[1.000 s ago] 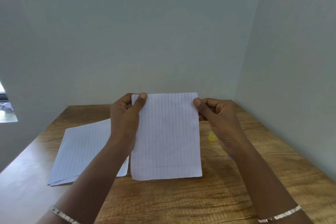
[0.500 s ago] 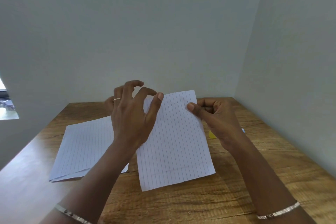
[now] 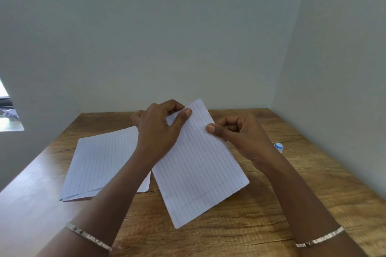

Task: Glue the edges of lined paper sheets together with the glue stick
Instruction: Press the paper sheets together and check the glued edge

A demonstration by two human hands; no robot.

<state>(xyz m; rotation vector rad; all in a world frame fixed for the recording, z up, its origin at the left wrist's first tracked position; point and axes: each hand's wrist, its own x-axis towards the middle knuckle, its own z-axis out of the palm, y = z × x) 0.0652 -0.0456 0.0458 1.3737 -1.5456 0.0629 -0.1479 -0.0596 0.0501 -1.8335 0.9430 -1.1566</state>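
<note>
A lined paper sheet (image 3: 200, 169) is held up above the wooden table (image 3: 240, 231), tilted with its lower corner toward me. My left hand (image 3: 158, 131) pinches its top left part between thumb and fingers. My right hand (image 3: 240, 133) pinches its right edge with the thumb on the front. A stack of lined sheets (image 3: 100, 162) lies flat on the table to the left, partly under my left forearm. The blue and white end of a glue stick (image 3: 278, 146) shows just right of my right hand; the rest of it is hidden.
Pale walls close the table in at the back and on the right. A window opening (image 3: 8, 115) shows at the far left. Both wrists wear silver bracelets.
The sheet has turned counter-clockwise, its bottom swinging right. My left hand let go of the top corner, spread its fingers, then pinched the sheet again. The yellow piece by my right hand is now hidden.
</note>
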